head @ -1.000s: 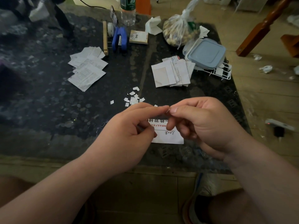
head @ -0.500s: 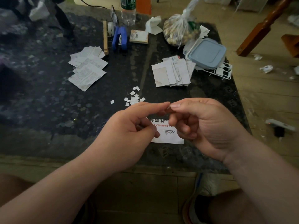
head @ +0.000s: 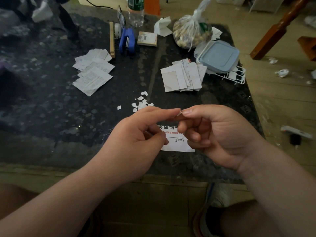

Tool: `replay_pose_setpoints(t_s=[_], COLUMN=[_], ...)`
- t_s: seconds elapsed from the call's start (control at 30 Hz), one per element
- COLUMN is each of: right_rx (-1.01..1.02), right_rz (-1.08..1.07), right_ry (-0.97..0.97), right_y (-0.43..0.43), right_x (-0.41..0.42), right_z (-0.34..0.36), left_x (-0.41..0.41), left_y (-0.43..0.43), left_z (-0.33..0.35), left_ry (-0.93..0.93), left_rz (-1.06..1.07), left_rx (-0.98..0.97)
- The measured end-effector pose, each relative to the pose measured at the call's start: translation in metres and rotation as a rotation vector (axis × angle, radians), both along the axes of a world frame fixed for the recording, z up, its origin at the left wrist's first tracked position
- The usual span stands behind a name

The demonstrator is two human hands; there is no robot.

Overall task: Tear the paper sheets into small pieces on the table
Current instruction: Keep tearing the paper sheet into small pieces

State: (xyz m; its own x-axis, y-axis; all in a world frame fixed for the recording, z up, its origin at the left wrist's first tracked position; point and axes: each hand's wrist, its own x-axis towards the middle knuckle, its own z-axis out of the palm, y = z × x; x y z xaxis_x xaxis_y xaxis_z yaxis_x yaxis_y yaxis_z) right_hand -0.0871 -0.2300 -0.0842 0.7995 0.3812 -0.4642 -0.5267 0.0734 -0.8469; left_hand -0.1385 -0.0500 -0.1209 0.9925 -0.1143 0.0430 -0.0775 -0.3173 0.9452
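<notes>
My left hand (head: 136, 141) and my right hand (head: 217, 134) meet fingertip to fingertip above the near edge of the dark table (head: 51, 117). Together they pinch a tiny paper scrap (head: 179, 114), mostly hidden by the fingers. Under the hands lies a printed white sheet (head: 177, 144) with red and black text, partly covered. Several small torn pieces (head: 142, 103) lie just beyond the hands. One stack of paper sheets (head: 93, 72) sits at the left, another stack (head: 183, 76) at the right.
At the back stand a blue stapler (head: 127, 41), a plastic bottle (head: 136, 11), a small notepad (head: 147, 39), a bag of nuts (head: 192, 34) and a blue-lidded box (head: 218, 56) on a white wire rack (head: 236, 76). Crumpled paper (head: 282, 72) lies on the floor at right.
Both hands stay together at the fingertips and have barely shifted. The pinched scrap shows a little more between the fingertips now.
</notes>
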Motion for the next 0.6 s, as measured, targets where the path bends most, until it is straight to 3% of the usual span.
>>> replay_pose_setpoints(t_s=[0.6], right_rx=[-0.04], right_rz=[0.05], right_ry=[0.038], right_y=[-0.0008], right_x=[0.0007], right_z=[0.0022], left_x=[-0.0007], left_y=[0.0013], left_z=[-0.0005], left_ry=[-0.115], left_rz=[-0.007], left_rx=[0.123])
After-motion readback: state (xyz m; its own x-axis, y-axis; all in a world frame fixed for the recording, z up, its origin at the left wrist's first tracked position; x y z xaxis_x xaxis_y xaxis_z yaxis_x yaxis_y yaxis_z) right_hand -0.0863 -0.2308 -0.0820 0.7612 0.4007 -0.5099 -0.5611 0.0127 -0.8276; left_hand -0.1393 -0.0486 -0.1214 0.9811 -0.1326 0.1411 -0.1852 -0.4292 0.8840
